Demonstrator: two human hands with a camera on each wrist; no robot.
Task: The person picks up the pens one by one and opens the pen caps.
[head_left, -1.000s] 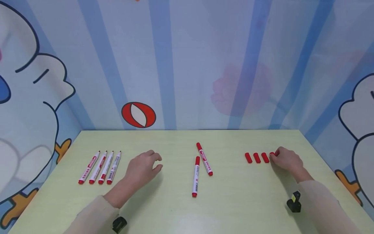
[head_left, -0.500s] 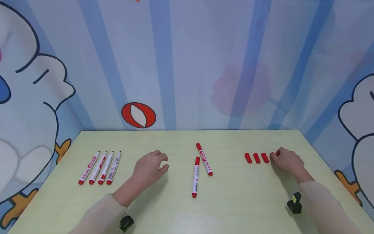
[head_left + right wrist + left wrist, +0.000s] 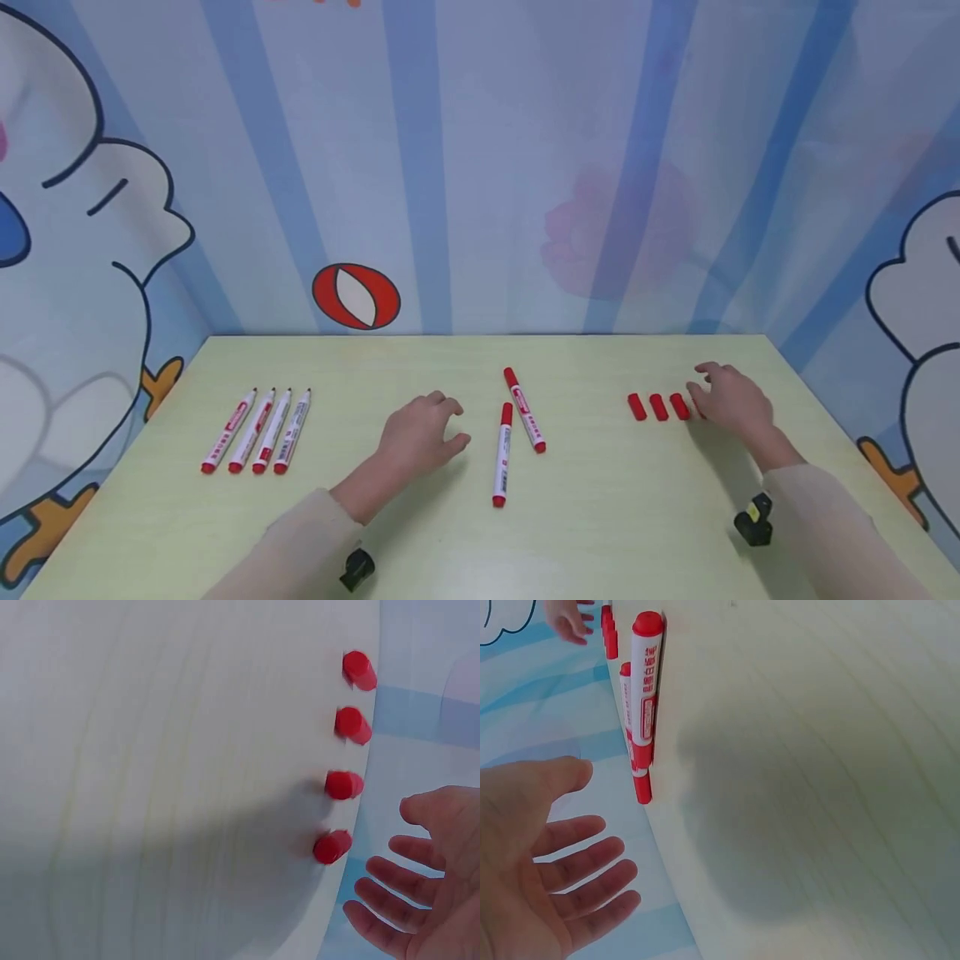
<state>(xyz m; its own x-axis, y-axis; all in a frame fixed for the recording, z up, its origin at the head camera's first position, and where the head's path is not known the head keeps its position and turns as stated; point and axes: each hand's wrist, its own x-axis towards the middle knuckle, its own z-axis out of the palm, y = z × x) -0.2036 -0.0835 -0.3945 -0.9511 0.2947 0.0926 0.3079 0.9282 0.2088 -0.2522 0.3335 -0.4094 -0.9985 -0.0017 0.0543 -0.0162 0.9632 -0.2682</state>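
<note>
My left hand [image 3: 420, 435] hovers above the table with fingers spread and relaxed, holding nothing. Just to its right lie two capped red-and-white markers, the nearer one [image 3: 503, 457] and the farther one [image 3: 526, 410], slanted. My right hand [image 3: 737, 407] is raised over the right end of a row of red marker caps [image 3: 658, 407], its fingers loose and nothing between them. That hand partly covers the last cap in the head view; in the right wrist view this cap [image 3: 332, 846] lies in full sight, apart from the fingers [image 3: 384, 906].
Several uncapped markers [image 3: 257, 431] lie side by side at the left, black tips away from me. The pale table [image 3: 585, 517] ends at a blue striped backdrop [image 3: 487, 208] with cartoon figures. Each wrist carries a small black device [image 3: 754, 520].
My left hand has moved right, toward the two capped markers. My right hand has let go of the last cap in the row and lifted slightly, its fingers opening.
</note>
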